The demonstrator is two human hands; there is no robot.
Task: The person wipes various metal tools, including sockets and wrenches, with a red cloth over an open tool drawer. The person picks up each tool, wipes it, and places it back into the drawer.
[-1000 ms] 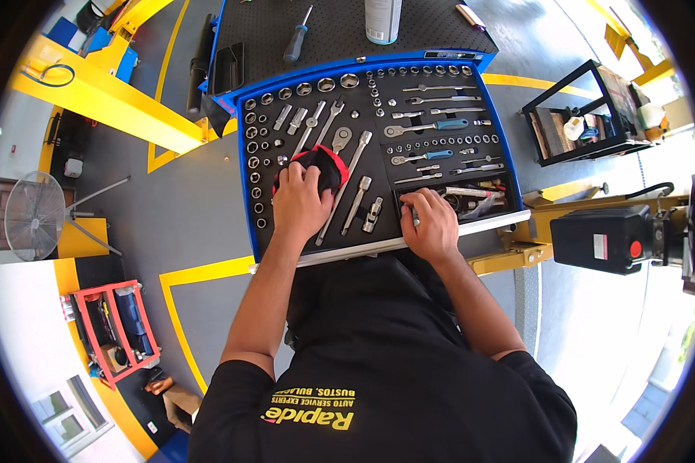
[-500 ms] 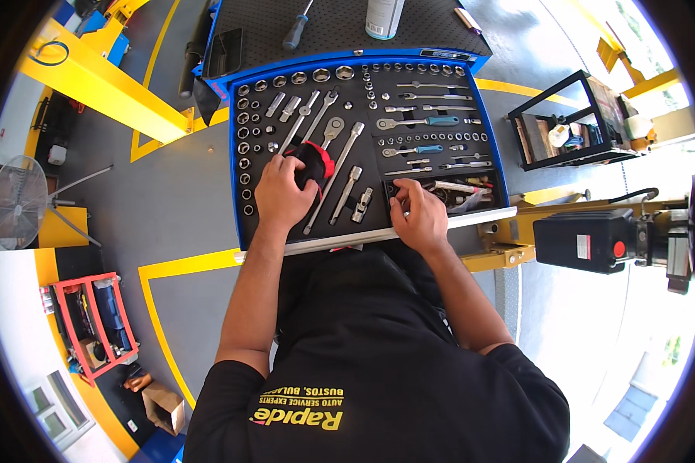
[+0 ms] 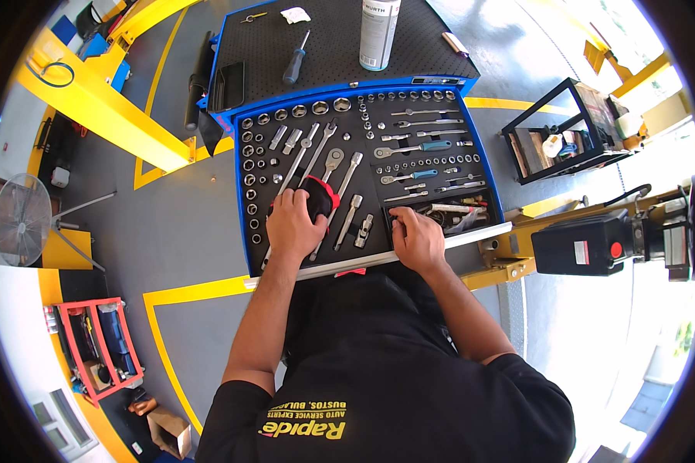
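Observation:
An open drawer of a blue tool chest lies before me, its black foam holding sockets, ratchets and extension bars. My left hand is closed on a soft-looking black-and-red item over the left half of the foam. Its kind is unclear, as my fingers cover part of it. Long bars and a large ratchet lie around that hand. My right hand has curled fingers at the left end of a small-parts compartment near the drawer's front edge. Whatever its fingertips pinch is hidden.
On the chest's black top lie a screwdriver, a spray can standing upright and a black tray. A yellow post rises left; a black cart and a black motor box stand right.
The view has tilted so that more of the chest's top shows, with a white scrap and a small key. Both hands stay in about the same places over the drawer.

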